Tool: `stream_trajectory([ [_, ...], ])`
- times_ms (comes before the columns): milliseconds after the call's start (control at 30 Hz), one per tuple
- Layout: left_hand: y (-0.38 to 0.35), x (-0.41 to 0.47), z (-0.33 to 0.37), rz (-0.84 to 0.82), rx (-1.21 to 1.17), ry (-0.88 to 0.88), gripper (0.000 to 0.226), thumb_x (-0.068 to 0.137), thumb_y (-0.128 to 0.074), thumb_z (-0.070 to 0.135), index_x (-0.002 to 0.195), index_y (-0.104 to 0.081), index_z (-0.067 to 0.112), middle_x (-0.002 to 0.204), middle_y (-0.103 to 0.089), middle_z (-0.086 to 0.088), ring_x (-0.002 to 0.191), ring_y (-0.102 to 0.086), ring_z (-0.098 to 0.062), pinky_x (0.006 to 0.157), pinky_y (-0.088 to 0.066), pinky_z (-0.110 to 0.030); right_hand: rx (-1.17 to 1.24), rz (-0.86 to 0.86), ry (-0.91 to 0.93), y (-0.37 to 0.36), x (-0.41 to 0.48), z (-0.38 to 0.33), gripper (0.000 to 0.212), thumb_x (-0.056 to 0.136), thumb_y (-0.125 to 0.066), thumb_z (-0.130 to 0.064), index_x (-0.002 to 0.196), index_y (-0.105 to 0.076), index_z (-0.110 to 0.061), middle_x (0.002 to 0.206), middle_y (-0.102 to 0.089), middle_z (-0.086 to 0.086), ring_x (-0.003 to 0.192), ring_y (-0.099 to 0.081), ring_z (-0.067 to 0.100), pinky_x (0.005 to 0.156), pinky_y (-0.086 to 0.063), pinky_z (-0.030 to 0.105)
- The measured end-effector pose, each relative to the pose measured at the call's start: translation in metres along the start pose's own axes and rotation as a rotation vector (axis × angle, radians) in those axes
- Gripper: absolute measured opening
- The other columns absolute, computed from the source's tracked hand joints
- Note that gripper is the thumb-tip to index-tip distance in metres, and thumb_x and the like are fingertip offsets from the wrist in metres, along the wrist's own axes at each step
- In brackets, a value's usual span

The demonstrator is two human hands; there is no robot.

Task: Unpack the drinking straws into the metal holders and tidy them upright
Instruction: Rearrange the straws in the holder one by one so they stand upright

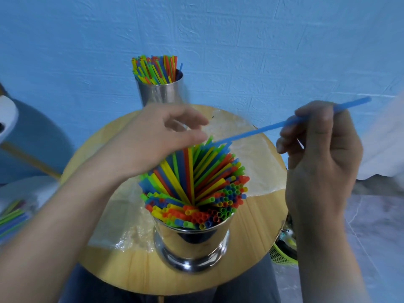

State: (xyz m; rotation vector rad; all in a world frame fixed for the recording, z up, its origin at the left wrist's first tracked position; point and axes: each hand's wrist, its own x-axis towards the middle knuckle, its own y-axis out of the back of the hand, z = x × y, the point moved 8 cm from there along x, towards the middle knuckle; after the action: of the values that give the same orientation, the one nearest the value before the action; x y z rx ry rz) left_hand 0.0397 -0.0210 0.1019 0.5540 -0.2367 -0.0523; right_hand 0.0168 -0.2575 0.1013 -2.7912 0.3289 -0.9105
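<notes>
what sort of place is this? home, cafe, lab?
Probably a home or small shop corner, not a lab: a small round wooden table by a blue textured wall, a tiled floor, and a straw-filled metal holder on the table.

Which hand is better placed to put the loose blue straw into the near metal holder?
The right hand: it pinches the blue straw, whose lower end points at the near holder. The left hand seems to hold no straw.
</notes>
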Motion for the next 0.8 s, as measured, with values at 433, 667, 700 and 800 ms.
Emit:
stream_trajectory([
  [433,-0.014,0.005,0.004,-0.096,0.134,-0.043,0.010,0.082,-0.081,0.027,0.086,-0.074,0.033,0.082,-0.072,0.019,0.073,-0.064,0.004,0.070,-0.048,-0.012,-0.228,-0.238,-0.013,-0.029,-0.012,0.009,0.025,0.108,-0.049,-0.023,0.089,-0.064,-0.018,0.072,-0.059,0.004,0.065,-0.053,0.015,0.062,-0.043,0.032],
  [667,-0.003,0.001,0.025,0.012,0.086,-0.164,0.015,0.084,-0.082,0.030,0.092,-0.071,0.038,0.084,-0.071,0.016,0.083,-0.064,0.002,0.088,-0.048,-0.028,-0.275,-0.348,-0.055,-0.041,-0.020,0.012,0.031,0.095,-0.075,-0.020,0.117,-0.062,-0.038,0.081,-0.067,-0.001,0.074,-0.063,0.016,0.068,-0.050,0.031],
  [700,-0.002,0.000,0.028,0.032,0.086,-0.185,0.016,0.083,-0.080,0.032,0.093,-0.070,0.039,0.087,-0.071,0.016,0.087,-0.065,0.002,0.089,-0.048,-0.028,-0.284,-0.350,-0.046,-0.041,-0.021,0.012,0.039,0.094,-0.075,-0.020,0.121,-0.058,-0.042,0.079,-0.067,-0.001,0.073,-0.062,0.016,0.069,-0.049,0.026],
  [800,0.001,-0.003,0.036,0.069,0.128,-0.248,0.016,0.086,-0.079,0.031,0.090,-0.067,0.042,0.093,-0.070,0.022,0.095,-0.064,0.002,0.092,-0.047,-0.021,-0.348,-0.374,-0.019,-0.043,-0.023,0.013,0.027,0.096,-0.072,-0.024,0.115,-0.066,-0.042,0.080,-0.069,-0.007,0.076,-0.063,0.015,0.069,-0.048,0.025],
])
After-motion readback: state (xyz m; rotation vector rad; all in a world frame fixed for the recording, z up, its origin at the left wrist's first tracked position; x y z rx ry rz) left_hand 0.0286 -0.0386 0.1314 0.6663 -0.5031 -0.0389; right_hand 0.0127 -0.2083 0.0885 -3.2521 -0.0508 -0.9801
